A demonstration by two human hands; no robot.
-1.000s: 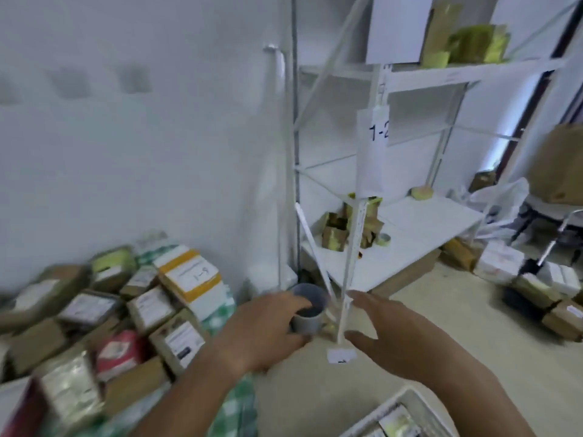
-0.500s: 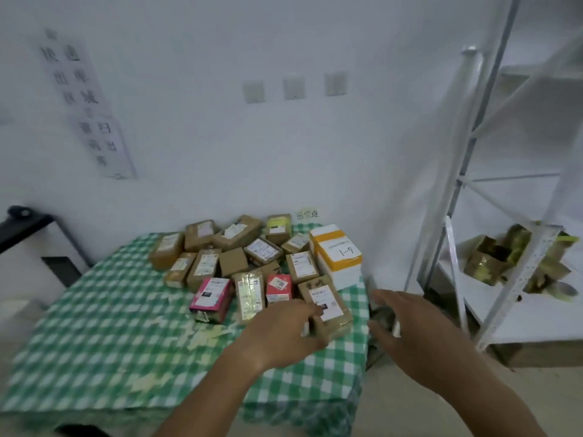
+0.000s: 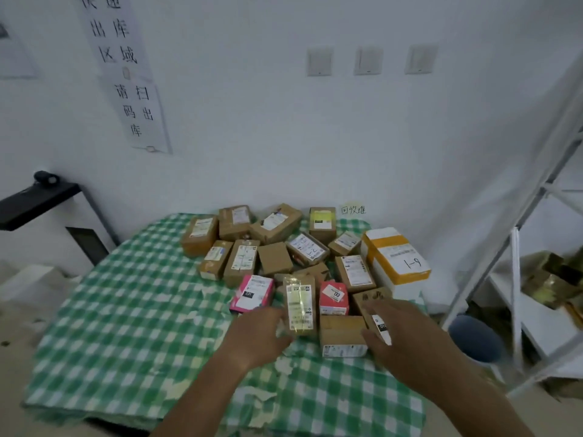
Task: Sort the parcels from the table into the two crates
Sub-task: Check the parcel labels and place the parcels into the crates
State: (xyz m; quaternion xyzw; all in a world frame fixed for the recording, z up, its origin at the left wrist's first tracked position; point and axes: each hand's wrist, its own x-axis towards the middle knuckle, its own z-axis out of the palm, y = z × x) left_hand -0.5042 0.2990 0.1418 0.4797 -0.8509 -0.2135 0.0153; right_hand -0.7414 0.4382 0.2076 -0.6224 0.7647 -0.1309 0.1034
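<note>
Your left hand, grip spread and empty, is nearing the taped yellow-label parcel just right of it, long axis pointing away; your right hand, also spread, is hovering farther right.

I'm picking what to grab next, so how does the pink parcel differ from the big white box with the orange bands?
The pink parcel is far smaller than the white box. The pink parcel lies near the left hand, at the front of the pile; the white box stands at the pile's right edge. The pink parcel bears a printed label; the white box has "1-9" handwritten on it. Both rest on the checked tablecloth, untouched.
</note>
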